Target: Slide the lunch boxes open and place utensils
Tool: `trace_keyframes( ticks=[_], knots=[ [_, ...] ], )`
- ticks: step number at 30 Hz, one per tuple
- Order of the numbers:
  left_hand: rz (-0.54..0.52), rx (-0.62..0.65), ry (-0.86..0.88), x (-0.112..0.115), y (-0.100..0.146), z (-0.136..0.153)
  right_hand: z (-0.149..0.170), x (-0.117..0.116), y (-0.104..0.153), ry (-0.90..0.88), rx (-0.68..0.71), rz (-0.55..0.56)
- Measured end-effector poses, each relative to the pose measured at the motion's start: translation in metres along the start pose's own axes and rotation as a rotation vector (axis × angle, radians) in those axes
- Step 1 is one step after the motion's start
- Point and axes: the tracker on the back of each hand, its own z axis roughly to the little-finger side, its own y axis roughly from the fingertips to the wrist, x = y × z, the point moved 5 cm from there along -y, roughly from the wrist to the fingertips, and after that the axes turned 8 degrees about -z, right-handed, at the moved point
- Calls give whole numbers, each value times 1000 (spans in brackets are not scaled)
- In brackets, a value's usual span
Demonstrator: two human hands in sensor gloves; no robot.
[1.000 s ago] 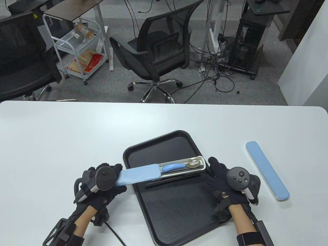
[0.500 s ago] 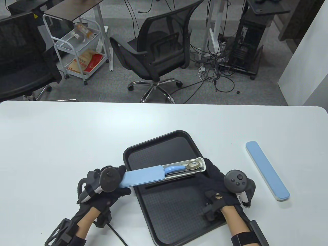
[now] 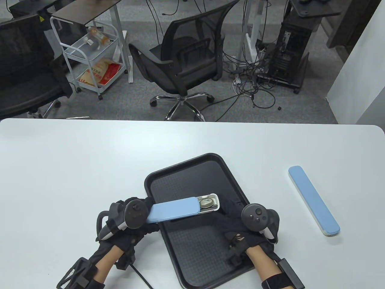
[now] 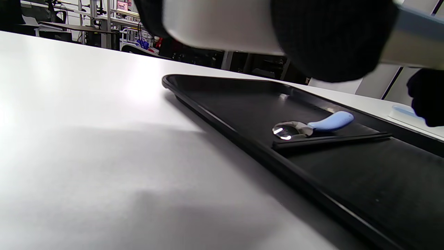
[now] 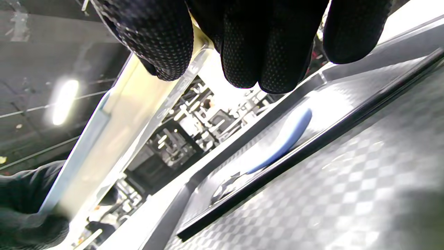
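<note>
A slim lunch box with a blue sliding lid is held just above the black tray. My left hand grips the lid's left end. My right hand holds the white inner tray's right end. Only a short piece of the inner tray sticks out, with a spoon bowl in it. In the left wrist view a blue-handled spoon and black chopsticks lie on the tray under the box. They also show in the right wrist view: the spoon and chopsticks.
A second blue lunch box lies shut on the white table, to the right of the tray. An office chair and a wire cart stand beyond the table's far edge.
My right hand has moved left and the inner tray has slid into the blue lid, hiding the spoon's handle. My left hand has shifted slightly right with the lid.
</note>
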Motion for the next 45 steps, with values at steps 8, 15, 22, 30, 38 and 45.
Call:
trace_keyframes(
  ticks=[8,15,22,30,38,45],
  knots=[
    [2,1,5,1,0,1,-8,-8,-3,48,14,-9],
    [7,17,12,1,0,-3,-17,-13,-3,91,45,-28],
    [1,30,17,-1,3,-10,-44,-31,-3,193,86,-37],
    [-11,-29,29,-4,1,2,-39,-32,-3,280,78,-69],
    [-106,-296,-4,-26,1,80,-34,-18,1,333,69,-12],
    [-95,-546,44,-20,9,148,-29,-14,1,331,58,-11]
  ],
)
